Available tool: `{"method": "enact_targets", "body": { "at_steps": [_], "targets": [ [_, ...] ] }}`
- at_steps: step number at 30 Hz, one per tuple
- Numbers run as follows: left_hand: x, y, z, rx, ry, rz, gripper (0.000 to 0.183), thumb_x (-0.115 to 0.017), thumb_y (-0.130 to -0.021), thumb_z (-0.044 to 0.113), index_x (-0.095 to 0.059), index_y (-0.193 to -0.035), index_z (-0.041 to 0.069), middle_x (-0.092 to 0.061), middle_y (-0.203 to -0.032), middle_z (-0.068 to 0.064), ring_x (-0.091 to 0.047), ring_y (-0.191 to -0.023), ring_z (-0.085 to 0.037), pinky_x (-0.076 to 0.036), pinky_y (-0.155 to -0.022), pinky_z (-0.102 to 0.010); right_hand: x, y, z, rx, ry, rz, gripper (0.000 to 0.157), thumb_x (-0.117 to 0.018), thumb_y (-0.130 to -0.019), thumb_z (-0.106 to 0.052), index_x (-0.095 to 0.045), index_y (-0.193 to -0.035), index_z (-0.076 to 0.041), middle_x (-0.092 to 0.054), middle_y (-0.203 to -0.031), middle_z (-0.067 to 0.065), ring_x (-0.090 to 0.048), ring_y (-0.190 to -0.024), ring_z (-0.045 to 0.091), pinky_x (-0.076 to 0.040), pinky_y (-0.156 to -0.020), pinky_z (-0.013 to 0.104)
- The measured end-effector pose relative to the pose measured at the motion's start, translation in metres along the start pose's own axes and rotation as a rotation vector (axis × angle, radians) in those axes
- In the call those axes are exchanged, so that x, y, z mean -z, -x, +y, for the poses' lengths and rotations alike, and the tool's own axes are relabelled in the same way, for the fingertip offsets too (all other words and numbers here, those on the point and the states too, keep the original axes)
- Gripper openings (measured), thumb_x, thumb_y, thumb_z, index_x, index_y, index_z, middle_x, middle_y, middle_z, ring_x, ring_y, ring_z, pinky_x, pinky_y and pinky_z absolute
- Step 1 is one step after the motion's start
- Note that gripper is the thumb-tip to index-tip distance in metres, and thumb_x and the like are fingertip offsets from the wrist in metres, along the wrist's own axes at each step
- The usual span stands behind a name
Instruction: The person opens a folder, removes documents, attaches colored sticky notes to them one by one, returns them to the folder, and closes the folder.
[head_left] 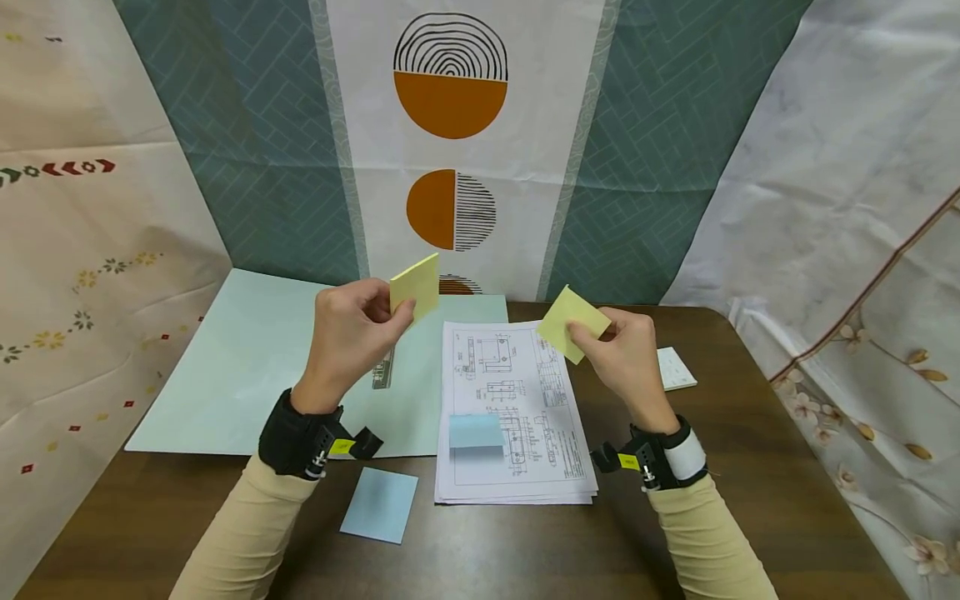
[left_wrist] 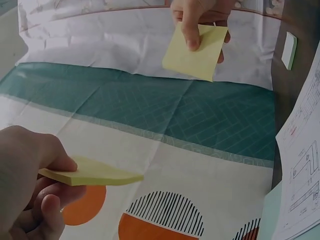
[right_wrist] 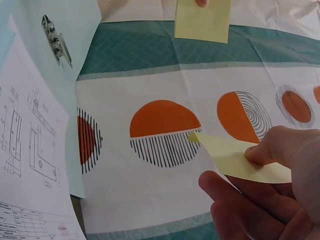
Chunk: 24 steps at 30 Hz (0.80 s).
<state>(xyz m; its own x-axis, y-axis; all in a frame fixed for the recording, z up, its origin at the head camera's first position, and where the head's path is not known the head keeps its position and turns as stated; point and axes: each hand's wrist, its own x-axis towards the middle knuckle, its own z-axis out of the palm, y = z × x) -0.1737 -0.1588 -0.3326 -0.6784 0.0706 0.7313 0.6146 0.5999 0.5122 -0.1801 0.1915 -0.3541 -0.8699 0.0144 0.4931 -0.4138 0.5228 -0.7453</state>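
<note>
My left hand (head_left: 352, 333) pinches a pad of yellow sticky notes (head_left: 417, 287) between thumb and fingers, raised above the open folder. In the left wrist view the pad (left_wrist: 95, 172) shows its thickness edge-on. My right hand (head_left: 624, 354) pinches a single yellow sticky note (head_left: 572, 323) by one side, held up over the top right of the printed drawings. The note (right_wrist: 245, 157) looks thin in the right wrist view, with one corner curled. Below the hands lies a stack of technical drawings (head_left: 517, 375), bearing a blue sticky note (head_left: 477, 432) toward its lower left.
A pale green folder (head_left: 247, 358) lies spread on the wooden table (head_left: 660, 533), its metal clip (head_left: 382, 371) partly behind the left hand. Nearer me is a blue sticky-note pad (head_left: 379, 505). A small white pad (head_left: 675, 368) sits beyond the right hand. Patterned cloth (head_left: 637, 167) hangs behind.
</note>
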Motion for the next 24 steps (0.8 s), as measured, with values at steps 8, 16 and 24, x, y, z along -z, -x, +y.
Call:
{"method": "enact_targets", "body": {
  "at_steps": [8, 16, 24],
  "targets": [
    [0.014, 0.004, -0.004, 0.047, 0.062, -0.072, 0.010, -0.084, -0.093, -0.002, -0.079, -0.099, -0.008, -0.080, -0.083, -0.020, -0.065, -0.064, -0.019, -0.048, -0.065, -0.008, -0.001, 0.001, -0.003, -0.012, 0.000, -0.002, 0.013, -0.082, -0.095, -0.003, -0.083, -0.096, 0.010, -0.079, -0.081, 0.029, -0.052, -0.056, 0.005, -0.039, -0.051, 0.019],
    [0.045, 0.005, -0.018, 0.096, 0.086, -0.040, 0.018, -0.080, -0.099, -0.001, -0.080, -0.116, -0.006, -0.082, -0.098, -0.024, -0.061, -0.080, 0.008, -0.049, -0.073, -0.007, 0.003, -0.002, -0.005, -0.008, 0.012, 0.005, 0.013, -0.083, -0.095, -0.003, -0.083, -0.094, 0.010, -0.078, -0.078, 0.028, -0.052, -0.054, 0.004, -0.039, -0.051, 0.020],
    [0.057, 0.001, -0.018, 0.118, 0.253, -0.067, 0.019, -0.062, -0.106, -0.003, -0.078, -0.116, -0.008, -0.069, -0.101, 0.029, -0.067, -0.087, -0.001, -0.054, -0.077, -0.015, 0.007, -0.001, -0.002, -0.014, 0.010, 0.011, 0.013, -0.081, -0.096, -0.003, -0.082, -0.093, 0.010, -0.077, -0.077, 0.028, -0.052, -0.055, 0.004, -0.039, -0.051, 0.019]
  ]
}}
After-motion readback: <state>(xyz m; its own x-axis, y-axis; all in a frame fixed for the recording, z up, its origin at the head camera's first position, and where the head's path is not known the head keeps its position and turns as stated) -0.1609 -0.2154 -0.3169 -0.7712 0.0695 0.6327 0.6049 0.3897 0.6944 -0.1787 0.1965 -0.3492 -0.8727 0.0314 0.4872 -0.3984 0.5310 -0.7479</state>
